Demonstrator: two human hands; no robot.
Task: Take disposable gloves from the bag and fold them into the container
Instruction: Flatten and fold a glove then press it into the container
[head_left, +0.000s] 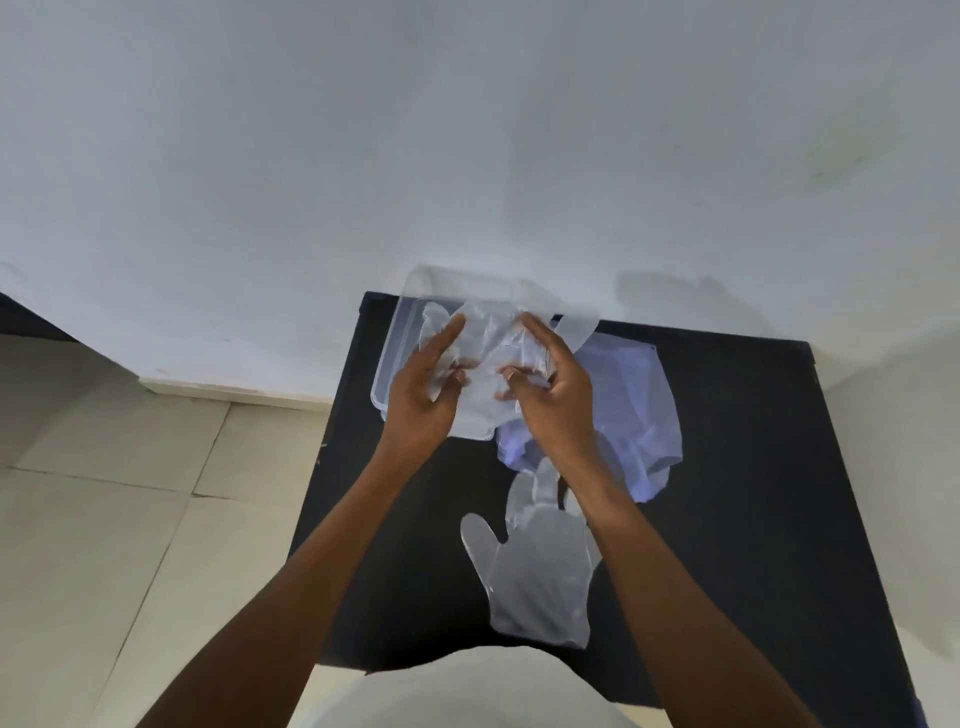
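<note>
A crumpled clear disposable glove (485, 348) is held between both hands above the transparent container (387, 358), which sits at the far left corner of the black surface (753, 467). The glove is pinched by the left hand (423, 395), with thumb and curled fingers closed on the film while the index finger is extended toward 12 o'clock. The other side of the glove is gripped by the right hand (550, 395), its fingers bent inward over the plastic. Part of the container's rim is hidden by the hands and the glove, and whether anything lies inside cannot be told.

At 3 o'clock from the container, touching it, a pale translucent bag (639, 410) is spread flat on the surface. At 6 o'clock from the bag, a second glove (535, 582) is laid flat near the front edge, fingers pointing toward 12 o'clock, partly covered by the right forearm.

Beyond the surface a white wall (467, 156) is seen, and tiled floor (104, 493) at 9 o'clock.
</note>
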